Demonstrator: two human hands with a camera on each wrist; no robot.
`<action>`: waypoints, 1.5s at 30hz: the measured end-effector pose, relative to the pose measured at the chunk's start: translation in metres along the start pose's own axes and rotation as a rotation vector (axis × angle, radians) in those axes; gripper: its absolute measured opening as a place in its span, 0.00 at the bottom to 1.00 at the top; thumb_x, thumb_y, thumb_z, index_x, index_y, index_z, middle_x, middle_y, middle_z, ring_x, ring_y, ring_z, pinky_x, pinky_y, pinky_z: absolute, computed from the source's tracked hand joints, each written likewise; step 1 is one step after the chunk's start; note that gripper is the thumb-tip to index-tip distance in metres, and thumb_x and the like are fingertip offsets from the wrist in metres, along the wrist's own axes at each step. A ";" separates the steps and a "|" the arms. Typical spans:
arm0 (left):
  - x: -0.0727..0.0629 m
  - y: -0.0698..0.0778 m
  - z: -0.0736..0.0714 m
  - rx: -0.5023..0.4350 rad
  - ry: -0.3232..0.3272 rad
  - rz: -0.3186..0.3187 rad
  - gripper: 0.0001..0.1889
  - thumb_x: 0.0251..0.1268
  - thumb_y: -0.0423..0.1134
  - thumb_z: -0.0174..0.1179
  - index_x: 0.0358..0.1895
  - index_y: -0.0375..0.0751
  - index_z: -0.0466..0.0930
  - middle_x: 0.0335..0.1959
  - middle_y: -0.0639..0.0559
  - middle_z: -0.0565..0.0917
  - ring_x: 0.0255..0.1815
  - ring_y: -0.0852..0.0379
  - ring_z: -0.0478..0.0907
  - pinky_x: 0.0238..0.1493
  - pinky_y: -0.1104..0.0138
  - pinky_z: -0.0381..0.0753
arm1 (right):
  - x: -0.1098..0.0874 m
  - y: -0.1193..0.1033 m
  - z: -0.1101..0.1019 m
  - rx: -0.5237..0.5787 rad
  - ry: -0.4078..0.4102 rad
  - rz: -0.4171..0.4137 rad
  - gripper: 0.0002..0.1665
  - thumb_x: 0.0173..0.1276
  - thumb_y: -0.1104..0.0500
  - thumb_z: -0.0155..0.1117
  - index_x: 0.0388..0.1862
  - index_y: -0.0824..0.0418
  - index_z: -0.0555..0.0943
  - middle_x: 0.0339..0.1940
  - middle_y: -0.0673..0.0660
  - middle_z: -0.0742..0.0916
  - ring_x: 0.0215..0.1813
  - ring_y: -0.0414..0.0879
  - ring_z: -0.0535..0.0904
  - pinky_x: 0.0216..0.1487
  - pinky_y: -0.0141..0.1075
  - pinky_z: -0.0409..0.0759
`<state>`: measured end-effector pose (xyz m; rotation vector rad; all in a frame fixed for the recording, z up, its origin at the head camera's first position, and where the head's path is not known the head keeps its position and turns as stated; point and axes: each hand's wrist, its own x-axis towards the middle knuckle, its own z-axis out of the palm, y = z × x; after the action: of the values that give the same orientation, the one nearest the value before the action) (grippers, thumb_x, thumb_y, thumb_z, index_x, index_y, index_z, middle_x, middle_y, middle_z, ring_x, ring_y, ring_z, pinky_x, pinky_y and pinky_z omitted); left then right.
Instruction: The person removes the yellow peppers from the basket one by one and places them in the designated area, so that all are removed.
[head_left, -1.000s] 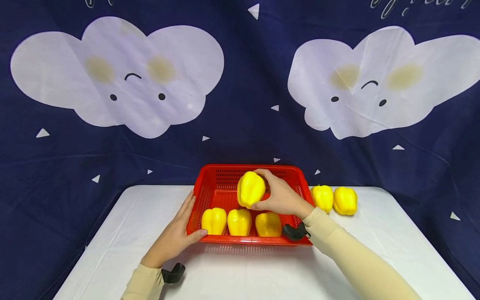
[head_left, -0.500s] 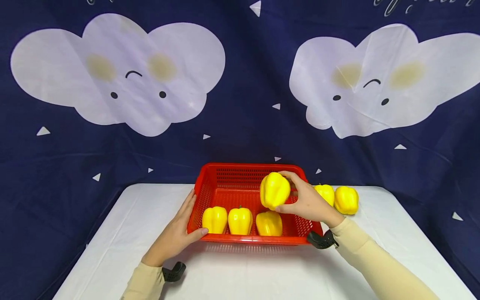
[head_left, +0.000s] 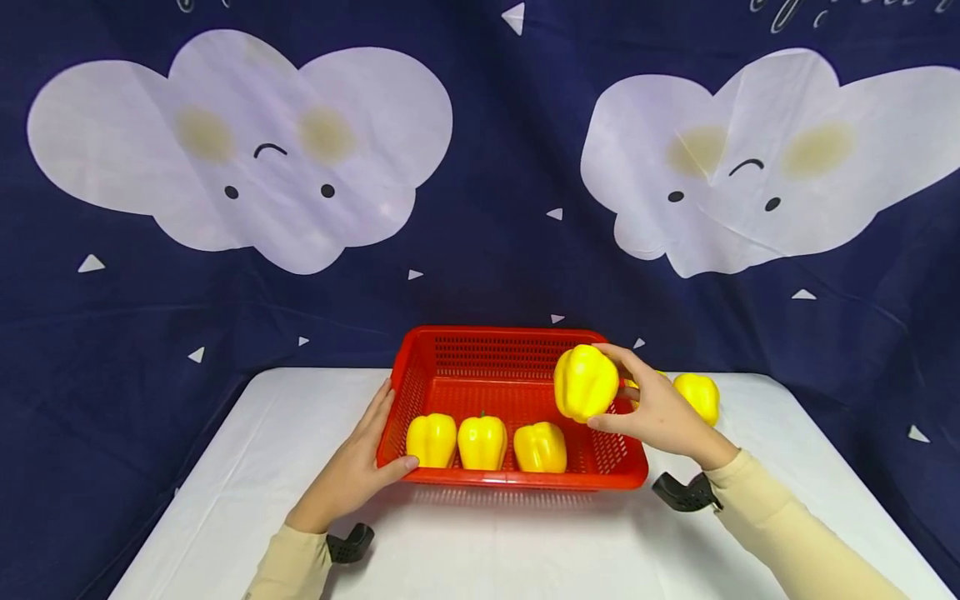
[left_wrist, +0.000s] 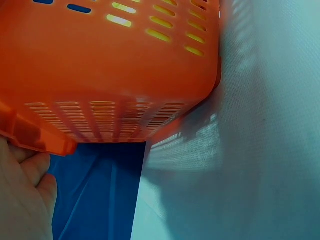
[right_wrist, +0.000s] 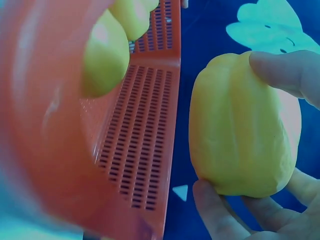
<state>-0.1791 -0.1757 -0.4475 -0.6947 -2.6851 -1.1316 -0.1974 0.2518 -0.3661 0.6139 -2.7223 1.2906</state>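
Observation:
My left hand point(head_left: 348, 479) grips the left front corner of a red plastic basket point(head_left: 517, 478), thumb over the front rim and fingers along the left side. In the left wrist view its fingertips lie under the basket's rim. My right hand point(head_left: 663, 417) holds a yellow bell pepper point(head_left: 587, 383) over the basket's right end, thumb on one side and fingers on the other. Along the front of the basket sit three more yellow peppers, at left point(head_left: 431, 440), middle point(head_left: 482, 443) and right point(head_left: 540, 447). The middle one shows a green stem.
Beyond the basket's right side, a yellow pepper point(head_left: 697, 398) rests on the white-covered table point(head_left: 525, 550). Another beside it is mostly hidden by my right hand. A dark blue cloth point(head_left: 510, 167) with white clouds hangs behind the table.
My right hand has carried the held pepper rightward, from over the basket's middle to its right end. My left hand has stayed on the basket, and the three peppers inside have not moved.

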 end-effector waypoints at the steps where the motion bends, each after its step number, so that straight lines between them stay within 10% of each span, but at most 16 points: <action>1: 0.000 0.000 0.000 -0.001 0.000 0.000 0.52 0.64 0.56 0.66 0.81 0.36 0.45 0.84 0.51 0.41 0.80 0.41 0.52 0.68 0.40 0.65 | -0.002 0.001 -0.002 0.003 0.002 0.007 0.56 0.52 0.53 0.83 0.76 0.57 0.62 0.68 0.59 0.74 0.61 0.58 0.77 0.61 0.53 0.78; 13: 0.000 -0.004 0.003 0.014 0.010 0.009 0.52 0.64 0.55 0.66 0.81 0.36 0.45 0.84 0.49 0.42 0.79 0.40 0.53 0.66 0.39 0.66 | -0.023 0.016 -0.020 0.075 0.017 0.020 0.57 0.55 0.57 0.82 0.78 0.52 0.59 0.69 0.60 0.72 0.58 0.62 0.80 0.51 0.43 0.86; 21: 0.000 -0.002 0.003 0.006 0.005 0.002 0.52 0.64 0.56 0.65 0.81 0.37 0.45 0.84 0.53 0.41 0.80 0.42 0.52 0.68 0.40 0.65 | -0.038 0.031 -0.035 -0.065 0.085 -0.009 0.57 0.53 0.56 0.83 0.78 0.56 0.61 0.63 0.59 0.76 0.55 0.40 0.78 0.54 0.21 0.76; 45: -0.001 -0.002 0.002 0.004 0.013 0.013 0.52 0.64 0.56 0.66 0.81 0.36 0.45 0.84 0.52 0.42 0.80 0.43 0.51 0.70 0.42 0.62 | -0.059 0.074 -0.076 -0.115 0.117 0.029 0.59 0.53 0.60 0.83 0.78 0.61 0.58 0.67 0.57 0.72 0.58 0.20 0.66 0.51 0.13 0.71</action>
<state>-0.1792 -0.1763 -0.4503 -0.7007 -2.6675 -1.1228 -0.1798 0.3703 -0.3848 0.4747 -2.6956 1.1277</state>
